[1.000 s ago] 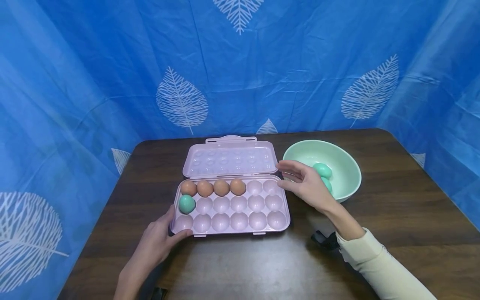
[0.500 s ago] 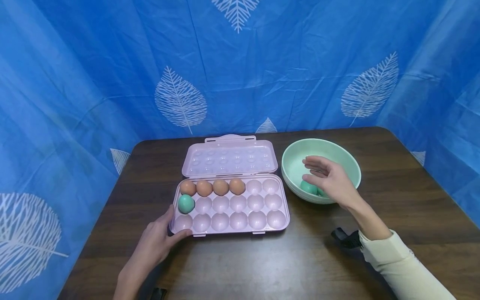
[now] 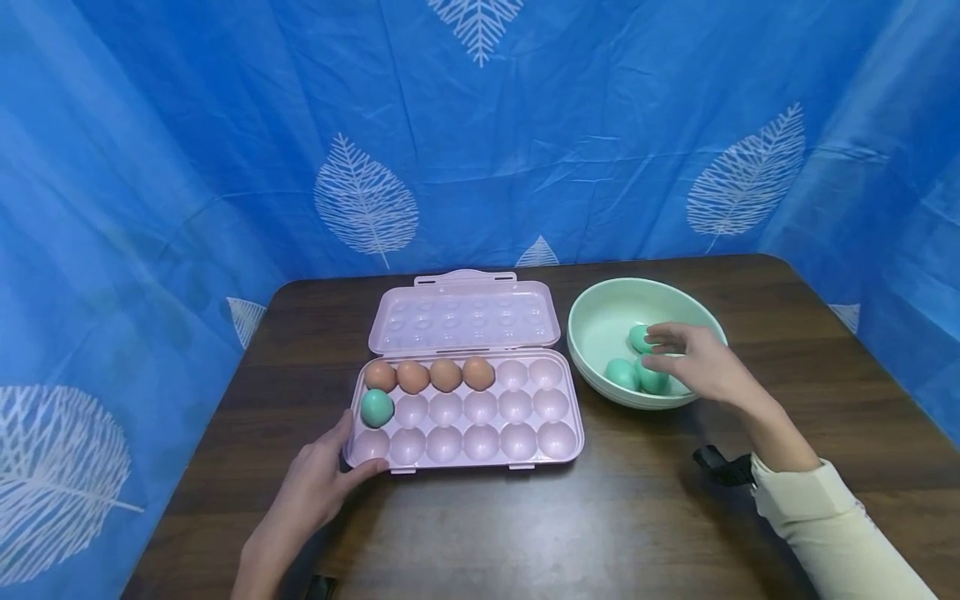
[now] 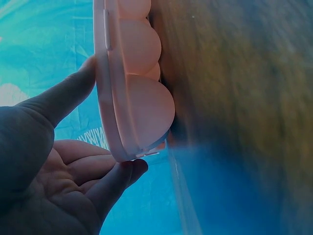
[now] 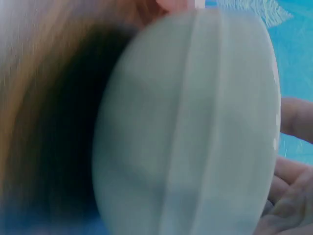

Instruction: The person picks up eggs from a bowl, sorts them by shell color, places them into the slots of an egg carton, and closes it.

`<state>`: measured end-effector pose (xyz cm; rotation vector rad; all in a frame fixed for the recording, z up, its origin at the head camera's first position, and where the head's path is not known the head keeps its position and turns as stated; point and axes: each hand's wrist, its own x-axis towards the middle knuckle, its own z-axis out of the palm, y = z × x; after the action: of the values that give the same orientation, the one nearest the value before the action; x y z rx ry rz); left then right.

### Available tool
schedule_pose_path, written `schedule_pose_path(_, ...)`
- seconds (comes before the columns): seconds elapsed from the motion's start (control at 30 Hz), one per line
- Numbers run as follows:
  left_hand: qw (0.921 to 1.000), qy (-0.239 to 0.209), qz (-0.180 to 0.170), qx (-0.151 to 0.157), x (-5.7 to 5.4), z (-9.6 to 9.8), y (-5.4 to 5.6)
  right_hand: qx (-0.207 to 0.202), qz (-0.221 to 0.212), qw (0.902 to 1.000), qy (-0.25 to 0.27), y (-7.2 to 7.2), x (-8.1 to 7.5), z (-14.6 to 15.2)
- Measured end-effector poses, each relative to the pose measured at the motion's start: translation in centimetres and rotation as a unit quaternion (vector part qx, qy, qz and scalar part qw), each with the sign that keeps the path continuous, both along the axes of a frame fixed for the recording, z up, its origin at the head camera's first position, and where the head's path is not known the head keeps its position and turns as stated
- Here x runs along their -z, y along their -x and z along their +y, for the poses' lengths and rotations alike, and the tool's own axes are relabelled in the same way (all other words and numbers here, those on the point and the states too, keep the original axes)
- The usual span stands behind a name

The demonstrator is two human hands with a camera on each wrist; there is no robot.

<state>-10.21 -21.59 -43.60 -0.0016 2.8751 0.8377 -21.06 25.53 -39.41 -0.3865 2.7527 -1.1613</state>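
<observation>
Three green eggs (image 3: 622, 374), right, may roll if the loose-fingered right hand (image 3: 701, 364), contact unclear, fumbles; left hand (image 3: 313, 483) grips carton (image 3: 516, 406).

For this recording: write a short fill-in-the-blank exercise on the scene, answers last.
The left hand holds the egg box by its near left ____.
Its back row holds ____ brown eggs.
One green egg sits in the ____ row.
The right hand is over the bowl, where ____ green eggs show.

Missing words: corner; four; middle; three.
</observation>
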Motion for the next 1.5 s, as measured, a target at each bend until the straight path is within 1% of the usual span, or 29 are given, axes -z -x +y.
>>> schedule_pose_path(0.2,0.9998,0.003,-0.013,-0.011,0.0,0.1,0.2,-0.021,-0.028,0.9994,-0.001,0.4,0.1,1.0)
schedule_pose_path(0.43,0.9997,0.003,-0.021,-0.012,0.0,0.2,0.1,-0.037,-0.031,0.9987,-0.017,1.1,0.4,0.9)
schedule_pose_path(0.7,0.9999,0.002,-0.011,-0.004,0.1,0.0,0.1,-0.049,-0.046,0.9974,-0.025,1.7,0.8,0.2)
schedule_pose_path(0.8,0.9999,0.000,-0.012,-0.002,0.2,0.0,0.1,-0.052,-0.043,0.9971,-0.035,1.9,0.9,-0.1)
schedule_pose_path(1.03,0.9999,-0.003,-0.009,-0.005,0.2,0.0,0.1,-0.071,-0.007,0.9940,-0.083,2.7,1.3,-1.0)
schedule_pose_path(1.23,0.9999,-0.002,-0.012,-0.009,0.2,0.1,0.2,-0.070,-0.010,0.9894,-0.127,3.3,1.8,-1.6)
schedule_pose_path(1.37,0.9998,0.000,-0.016,-0.012,0.1,0.2,0.2,-0.066,-0.006,0.9893,-0.130,3.3,2.0,-1.7)
schedule_pose_path(1.5,0.9997,0.001,-0.019,-0.015,0.1,0.2,0.2,-0.054,0.004,0.9928,-0.107,3.3,2.3,-1.5)
